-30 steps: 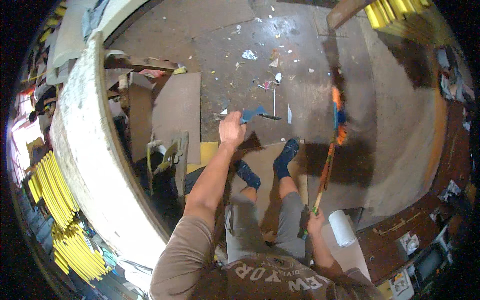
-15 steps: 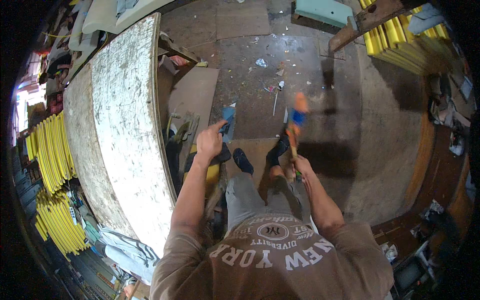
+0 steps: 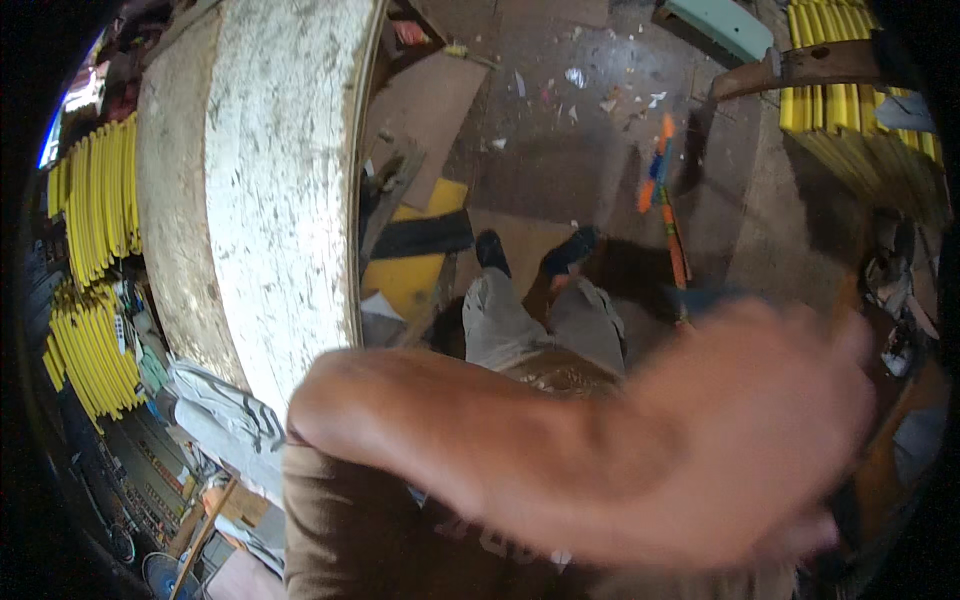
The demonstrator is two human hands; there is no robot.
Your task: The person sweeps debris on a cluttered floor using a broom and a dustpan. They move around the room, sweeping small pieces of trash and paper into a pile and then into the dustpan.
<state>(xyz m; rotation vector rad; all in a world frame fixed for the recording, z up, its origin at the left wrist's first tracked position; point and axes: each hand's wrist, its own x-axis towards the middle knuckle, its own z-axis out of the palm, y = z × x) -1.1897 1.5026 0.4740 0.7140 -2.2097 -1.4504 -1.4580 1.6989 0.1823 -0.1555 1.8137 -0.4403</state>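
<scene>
My left forearm crosses in front of my body, and my left hand (image 3: 760, 430) is at the lower right, smeared by motion. Its fingers cannot be made out. Just above that hand shows the edge of something blue (image 3: 705, 299); whether it is held cannot be told. A stick-like tool (image 3: 672, 225), with a patterned orange handle and an orange and blue head, slants up from behind the hand over the floor. My right hand is hidden behind the left hand and forearm, so its grip on the handle does not show.
A worn whitish wooden board (image 3: 285, 180) stands at the left, with stacks of yellow slats (image 3: 102, 195) beyond. More yellow pieces (image 3: 830, 70) and a pale green block (image 3: 720, 28) lie at far right. Paper scraps (image 3: 575, 77) litter the brown floor. A yellow and black piece (image 3: 425, 240) lies by my feet.
My left hand has swung from the left, near a blue piece on the floor, across my body to the right. That blue piece is gone from its spot. The view has shifted.
</scene>
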